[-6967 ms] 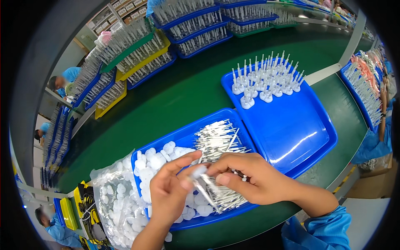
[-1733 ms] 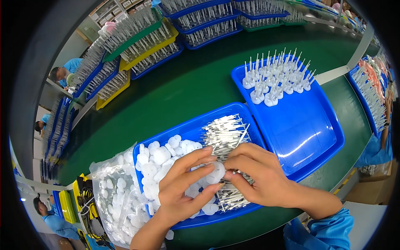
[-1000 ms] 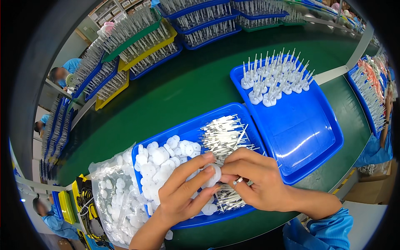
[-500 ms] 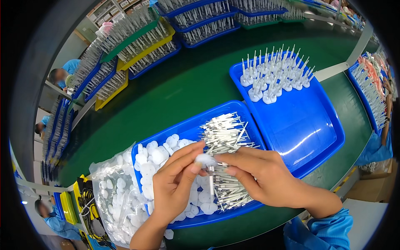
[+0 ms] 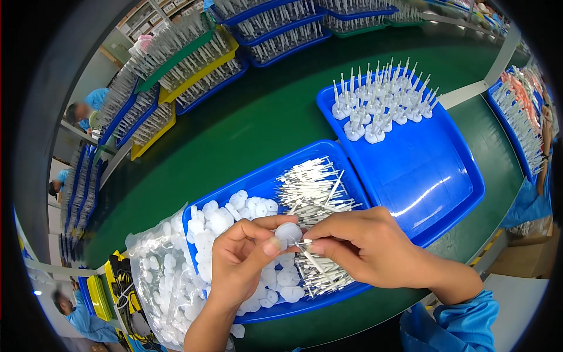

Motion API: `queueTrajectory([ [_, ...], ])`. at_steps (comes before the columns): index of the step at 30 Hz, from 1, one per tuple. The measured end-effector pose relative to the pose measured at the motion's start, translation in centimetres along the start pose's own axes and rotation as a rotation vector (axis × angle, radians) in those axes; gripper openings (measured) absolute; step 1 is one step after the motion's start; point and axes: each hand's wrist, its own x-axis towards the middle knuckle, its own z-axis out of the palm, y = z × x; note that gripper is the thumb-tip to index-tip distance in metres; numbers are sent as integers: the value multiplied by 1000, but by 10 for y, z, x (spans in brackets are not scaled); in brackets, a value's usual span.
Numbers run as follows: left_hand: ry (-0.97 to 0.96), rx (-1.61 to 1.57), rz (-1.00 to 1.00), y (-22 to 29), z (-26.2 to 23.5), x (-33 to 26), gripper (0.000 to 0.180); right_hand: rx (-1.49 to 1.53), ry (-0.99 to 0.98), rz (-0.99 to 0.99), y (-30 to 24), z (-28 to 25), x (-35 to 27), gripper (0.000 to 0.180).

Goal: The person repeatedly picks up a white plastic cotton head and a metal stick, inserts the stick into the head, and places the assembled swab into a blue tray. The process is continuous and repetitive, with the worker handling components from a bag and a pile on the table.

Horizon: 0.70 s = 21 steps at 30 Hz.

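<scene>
Compared to half a second ago, the left hand (image 5: 237, 267) is sitting a bit lower now, fingers (image 5: 271, 245) pinching a white disc (image 5: 288, 233). Right hand (image 5: 366, 249) is clamping a thin white pin (image 5: 306, 242), tip touching that disc. Right below them both is the near blue tray (image 5: 267, 179) with loose discs and pins. Further out, the far tray (image 5: 434, 176) is holding finished upright pieces (image 5: 381, 105) on the green counter (image 5: 258, 117).

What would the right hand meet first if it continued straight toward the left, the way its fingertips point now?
Most likely the white round disc pinched in the left hand; the right hand holds a thin white pin aimed at it, nearly touching.
</scene>
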Motion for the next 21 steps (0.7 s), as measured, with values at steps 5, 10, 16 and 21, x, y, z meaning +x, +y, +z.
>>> queueTrajectory([
  [5,12,23,29,-2,-1,-1,13,21,38,106,-2,2,-1,9],
  [10,-24,104,128,-4,-3,0,17,-19,19,185,-8,2,-1,12],
  [16,-55,415,320,-8,4,-4,31,-77,-34,163,-3,7,-4,15],
  [21,-95,306,292,-7,2,-3,29,-114,-63,117,2,6,-5,17],
])
